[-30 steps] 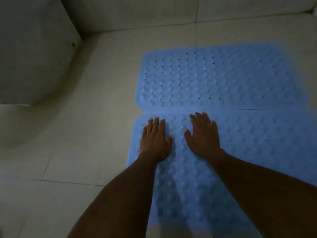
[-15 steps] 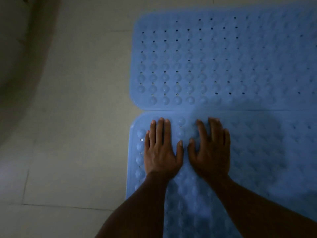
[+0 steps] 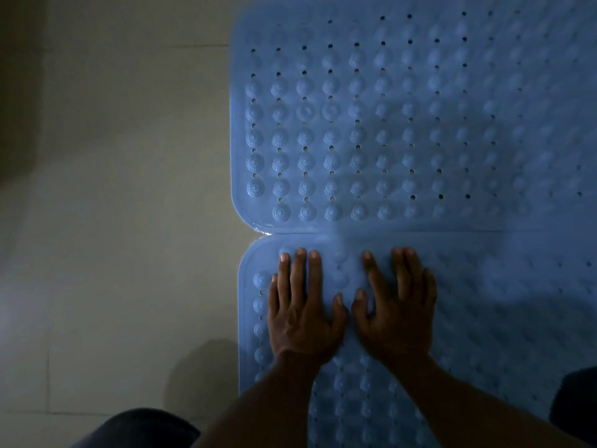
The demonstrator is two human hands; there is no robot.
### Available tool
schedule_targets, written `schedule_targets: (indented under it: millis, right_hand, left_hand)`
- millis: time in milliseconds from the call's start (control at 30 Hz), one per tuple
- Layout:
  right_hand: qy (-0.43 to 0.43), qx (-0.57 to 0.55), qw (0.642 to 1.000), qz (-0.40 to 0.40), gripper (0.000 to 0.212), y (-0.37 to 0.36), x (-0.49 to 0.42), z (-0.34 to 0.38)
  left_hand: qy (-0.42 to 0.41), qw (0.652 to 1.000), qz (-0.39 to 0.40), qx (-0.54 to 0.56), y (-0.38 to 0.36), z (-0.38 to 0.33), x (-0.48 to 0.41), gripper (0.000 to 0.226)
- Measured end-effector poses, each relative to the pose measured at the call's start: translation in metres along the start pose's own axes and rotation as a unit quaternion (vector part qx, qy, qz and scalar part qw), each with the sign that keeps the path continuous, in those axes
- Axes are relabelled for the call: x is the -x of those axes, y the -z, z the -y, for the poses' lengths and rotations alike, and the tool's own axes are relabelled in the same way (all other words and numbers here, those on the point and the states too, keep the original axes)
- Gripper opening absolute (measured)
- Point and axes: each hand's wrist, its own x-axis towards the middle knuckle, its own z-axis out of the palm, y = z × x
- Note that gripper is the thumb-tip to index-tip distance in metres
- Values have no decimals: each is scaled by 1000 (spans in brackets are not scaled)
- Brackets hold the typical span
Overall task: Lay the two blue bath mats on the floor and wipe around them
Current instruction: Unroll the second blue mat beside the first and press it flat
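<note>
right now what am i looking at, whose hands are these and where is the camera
This is one picture from a camera worn on a person's head, looking down at their own bare hands; there is no machine. Two blue bath mats lie flat on a pale tiled floor, edge to edge: the far mat and the near mat. The left hand and right hand press palm-down, fingers straight, side by side on the near mat, by its far left corner. Nothing is held.
</note>
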Motion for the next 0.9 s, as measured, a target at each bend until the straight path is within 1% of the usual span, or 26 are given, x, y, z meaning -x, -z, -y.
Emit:
schedule_targets:
  millis: [233,467,767,833,900]
  right_hand:
    - [1,-9,1000,8,58,-4,0,-2]
    - [2,-7,1000,7,62,-1,0,3]
    - [-8,-36,999,-30,58,-2,3,0]
    - [-14,-74,996,-45,56,-1,3,-1]
    - [-8,-130,990,-59,56,5,7,-5]
  left_hand:
    - [-3,1000,21,-11,0,1,0,81]
    - [-8,1000,12,-12,4,0,-2,83]
    - [-32,998,-60,6,-4,4,2,75]
    - [-37,997,-72,0,-7,2,5,72]
    - [-38,994,-101,-23,-8,-2,12,69]
